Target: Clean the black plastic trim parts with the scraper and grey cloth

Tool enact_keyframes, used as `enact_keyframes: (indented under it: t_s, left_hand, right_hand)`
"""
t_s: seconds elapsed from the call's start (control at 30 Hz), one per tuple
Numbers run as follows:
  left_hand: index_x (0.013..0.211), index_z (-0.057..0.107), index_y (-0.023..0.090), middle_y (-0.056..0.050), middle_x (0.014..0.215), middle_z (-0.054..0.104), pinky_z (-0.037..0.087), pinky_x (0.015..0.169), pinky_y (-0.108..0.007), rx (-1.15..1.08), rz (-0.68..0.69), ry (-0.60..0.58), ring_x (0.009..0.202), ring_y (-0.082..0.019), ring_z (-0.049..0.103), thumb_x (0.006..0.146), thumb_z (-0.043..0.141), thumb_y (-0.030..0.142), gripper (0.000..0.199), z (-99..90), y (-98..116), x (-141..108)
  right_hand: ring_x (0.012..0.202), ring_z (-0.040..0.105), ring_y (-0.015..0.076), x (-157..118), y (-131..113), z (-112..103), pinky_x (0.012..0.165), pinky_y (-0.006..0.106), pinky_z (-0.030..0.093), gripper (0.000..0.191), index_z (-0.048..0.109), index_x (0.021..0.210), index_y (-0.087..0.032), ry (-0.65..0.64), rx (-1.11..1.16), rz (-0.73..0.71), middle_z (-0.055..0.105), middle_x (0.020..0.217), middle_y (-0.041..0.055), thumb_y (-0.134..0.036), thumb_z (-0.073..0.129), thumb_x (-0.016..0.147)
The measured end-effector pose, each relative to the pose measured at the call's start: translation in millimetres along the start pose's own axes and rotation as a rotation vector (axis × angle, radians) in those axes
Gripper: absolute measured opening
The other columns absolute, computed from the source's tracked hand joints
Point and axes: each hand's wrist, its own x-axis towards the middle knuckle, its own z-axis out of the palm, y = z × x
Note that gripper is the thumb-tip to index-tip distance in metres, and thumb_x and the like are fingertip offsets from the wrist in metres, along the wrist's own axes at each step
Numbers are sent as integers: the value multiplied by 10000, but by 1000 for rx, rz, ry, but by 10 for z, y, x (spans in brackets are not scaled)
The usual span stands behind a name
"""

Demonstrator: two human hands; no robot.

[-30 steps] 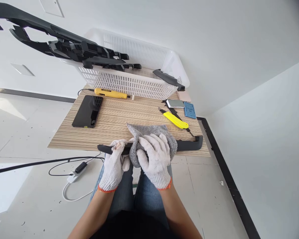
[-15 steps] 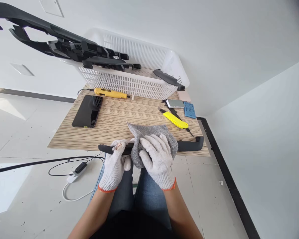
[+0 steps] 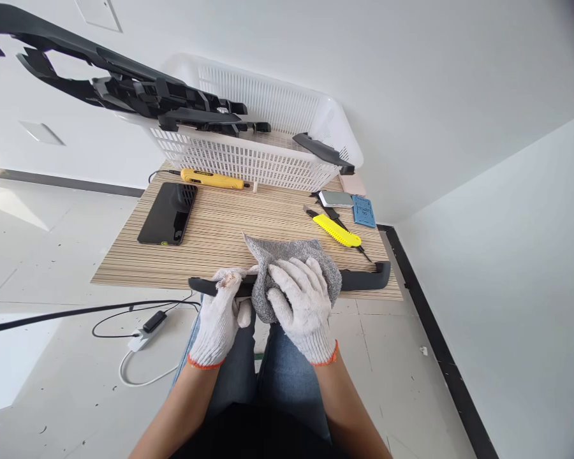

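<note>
A long black plastic trim piece (image 3: 363, 280) lies across the front edge of the table, its right end bent upward. My left hand (image 3: 224, 312), in a white knitted glove with an orange cuff, is closed around the piece near its left end. A grey cloth (image 3: 263, 254) is draped over the middle of the piece. My right hand (image 3: 303, 306), gloved the same way, presses this cloth against the piece with bent fingers. The part of the piece beneath the cloth is hidden.
On the wood-grain table (image 3: 229, 223) lie a black phone (image 3: 168, 213), a yellow corded pen-like tool (image 3: 213, 179), a yellow utility knife (image 3: 337, 231), a grey block (image 3: 336, 199) and a blue pad (image 3: 364, 211). Behind stands a white basket (image 3: 268, 159) with black plastic parts (image 3: 172, 95). Cables (image 3: 110, 306) trail at left.
</note>
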Motion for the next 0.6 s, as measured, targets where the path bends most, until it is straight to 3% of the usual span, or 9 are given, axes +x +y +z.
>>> enact_keyframes:
  t_s: [0.13,0.37,0.6]
  left_hand:
    - [668,559,216,63,379,433,276,343,-232,16,9,-40,295,-87,347,834,741,549,414,-26,-16,13]
    - [693,511,226,78,438,478,272,337,-229,7,-3,14,295,-68,315,815,774,514,409,-25,-19,-2]
    - [673,478,224,98,394,398,323,368,-213,39,48,3,294,-72,345,855,757,447,401,-30,-21,1]
  right_hand:
    - [1267,637,237,8,-11,-1,1246,482,332,291,677,1280,-220,15,1,2,740,1275,43,-269,542,1027]
    - [1264,639,235,10,-20,4,1247,484,334,291,680,1277,-229,33,9,3,741,1270,44,-264,542,1023]
    - [1243,653,229,28,-48,9,1242,475,340,278,689,1258,-240,47,24,26,746,1254,38,-248,541,1023]
